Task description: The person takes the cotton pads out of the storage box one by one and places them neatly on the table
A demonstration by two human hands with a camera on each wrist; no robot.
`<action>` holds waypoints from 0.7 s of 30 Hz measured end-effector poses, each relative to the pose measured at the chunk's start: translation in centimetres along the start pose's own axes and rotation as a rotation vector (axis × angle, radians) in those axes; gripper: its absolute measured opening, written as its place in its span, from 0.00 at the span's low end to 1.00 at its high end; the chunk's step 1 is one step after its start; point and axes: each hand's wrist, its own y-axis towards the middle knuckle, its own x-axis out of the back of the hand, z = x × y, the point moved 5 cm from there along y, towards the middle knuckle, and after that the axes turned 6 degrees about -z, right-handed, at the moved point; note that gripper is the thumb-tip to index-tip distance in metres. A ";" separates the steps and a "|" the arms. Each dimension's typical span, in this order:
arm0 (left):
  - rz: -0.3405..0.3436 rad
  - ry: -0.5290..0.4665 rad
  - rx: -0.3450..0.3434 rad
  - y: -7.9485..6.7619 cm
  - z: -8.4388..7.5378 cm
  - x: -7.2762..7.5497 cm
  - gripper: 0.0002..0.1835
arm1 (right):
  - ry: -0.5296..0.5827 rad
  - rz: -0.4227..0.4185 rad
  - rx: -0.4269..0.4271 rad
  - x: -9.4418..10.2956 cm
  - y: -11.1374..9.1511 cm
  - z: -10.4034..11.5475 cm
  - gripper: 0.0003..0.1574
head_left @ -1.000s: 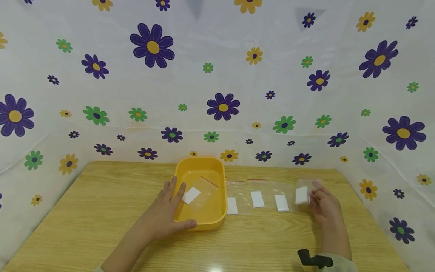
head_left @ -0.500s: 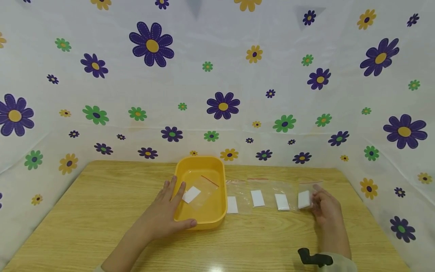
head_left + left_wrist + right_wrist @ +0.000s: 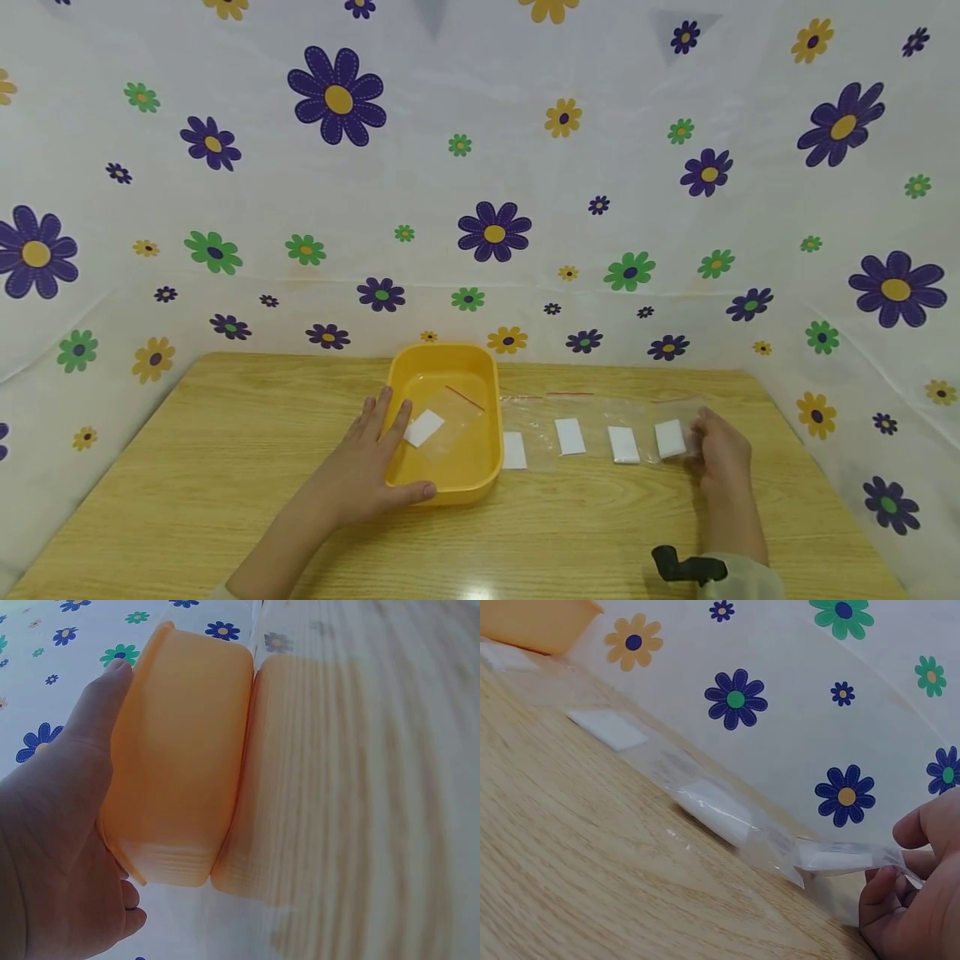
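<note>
My left hand (image 3: 352,479) lies with spread, straight fingers over the left and front rim of a yellow plastic tray (image 3: 468,492). The left wrist view shows that hand (image 3: 64,802) against the rim, beside the tray's outer wall (image 3: 184,757). Inside the tray is a clear zip bag (image 3: 453,425) with a white rectangle in it. On the right, my right hand (image 3: 723,450) pinches the right edge of another zip bag (image 3: 670,438) holding a white block. In the right wrist view this bag (image 3: 836,859) is raised at the thumb and fingers.
Between tray and right hand, more zip bags with white pieces lie in a row: one beside the tray (image 3: 514,451), a middle one (image 3: 570,437) and a third (image 3: 623,445). The wooden table (image 3: 225,450) ends at a flowered cloth (image 3: 420,183).
My right hand first reached over its bag with extended fingers; now they curl and pinch its right edge. That bag shifted slightly. My left hand and the tray stayed put.
</note>
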 end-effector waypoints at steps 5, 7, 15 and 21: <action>0.001 0.000 0.003 0.0 0.0 0.0 0.63 | -0.103 -0.023 0.078 -0.1 -0.3 0.2 0.36; -0.002 0.001 0.003 0.0 0.0 0.0 0.63 | -0.122 -0.037 0.101 -0.1 -0.4 0.3 0.36; 0.009 -0.010 0.004 0.0 -0.2 0.0 0.64 | -0.336 -0.120 0.309 0.3 -0.8 0.8 0.33; -0.001 -0.006 -0.004 0.0 -0.2 0.2 0.64 | -0.590 -0.212 0.514 0.2 -0.9 1.4 0.32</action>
